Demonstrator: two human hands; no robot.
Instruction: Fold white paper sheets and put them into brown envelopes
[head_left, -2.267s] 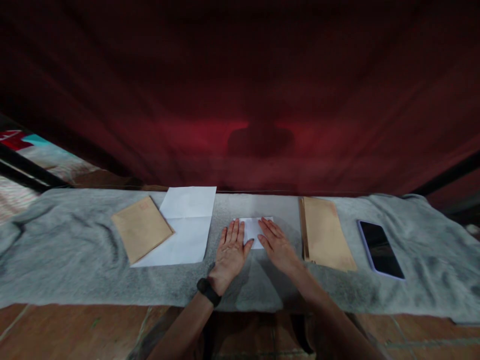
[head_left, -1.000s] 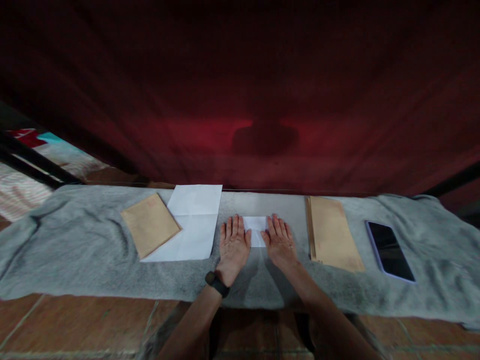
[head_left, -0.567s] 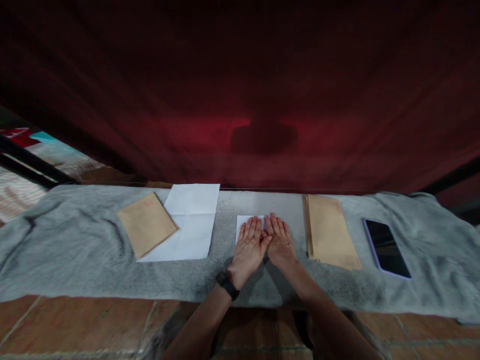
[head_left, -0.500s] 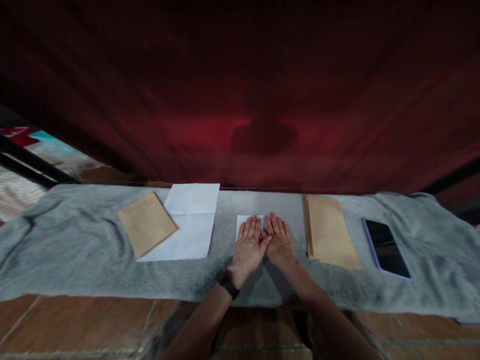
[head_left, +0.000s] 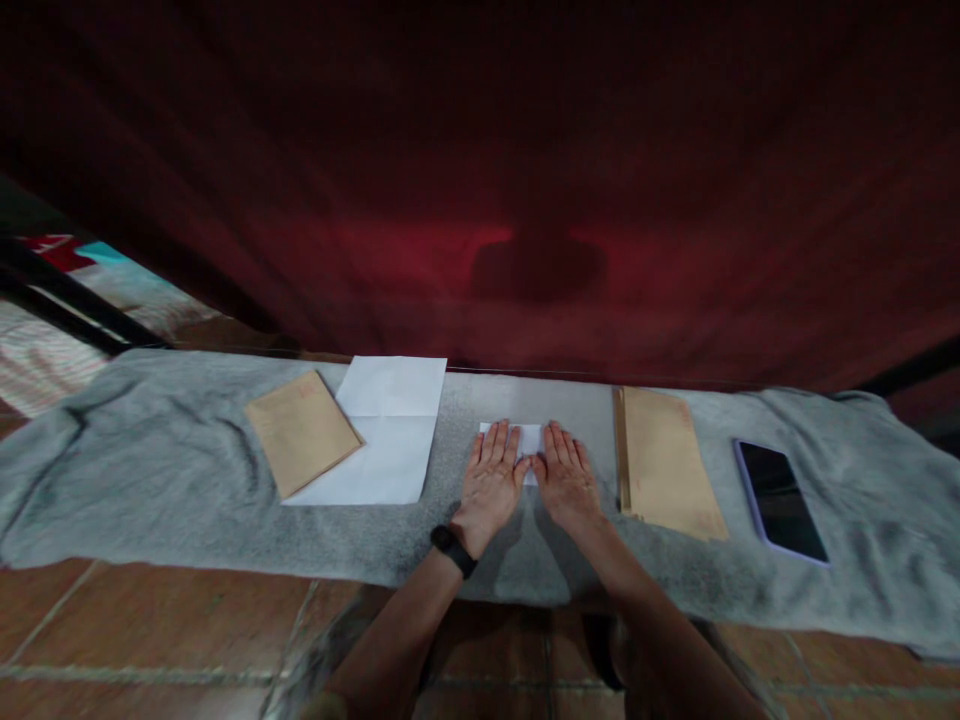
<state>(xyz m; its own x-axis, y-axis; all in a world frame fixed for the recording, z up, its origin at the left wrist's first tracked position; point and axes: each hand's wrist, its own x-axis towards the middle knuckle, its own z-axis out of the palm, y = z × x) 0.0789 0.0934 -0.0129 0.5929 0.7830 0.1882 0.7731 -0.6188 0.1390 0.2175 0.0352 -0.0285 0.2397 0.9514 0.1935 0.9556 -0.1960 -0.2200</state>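
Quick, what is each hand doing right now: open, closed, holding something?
Left hand: open, flat, palm down on the folded white paper.
Right hand: open, flat, palm down on the same paper.

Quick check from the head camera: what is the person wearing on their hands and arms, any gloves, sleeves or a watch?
No gloves: the left hand and right hand are bare, and no rings can be made out. Both arms are uncovered down to the frame edge, with no sleeve in view. A black wristband, like a watch or fitness band, circles the left wrist.
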